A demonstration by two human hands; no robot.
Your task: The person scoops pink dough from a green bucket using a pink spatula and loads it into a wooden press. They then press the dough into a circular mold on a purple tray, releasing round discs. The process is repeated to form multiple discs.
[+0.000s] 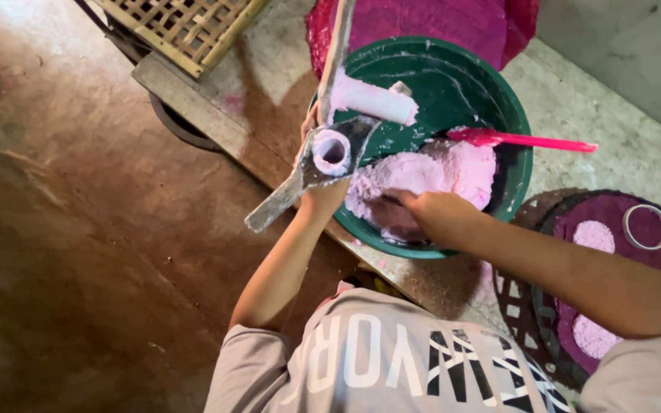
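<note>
I see my left hand (317,191) at the near left rim of the green basin (499,99), its fingers closed around a paste-caked metal tool (300,180) with a white tube-shaped end that crosses over the rim. My right hand (430,214) is inside the basin, fingers pressed down into the pink dough (437,172); I cannot tell how far they are curled. A pink spatula (522,140) lies across the far right of the dough. The basin sits on a grey desk (598,115). To the right, a purple round tray (652,260) carries pink discs and a white ring (646,226).
</note>
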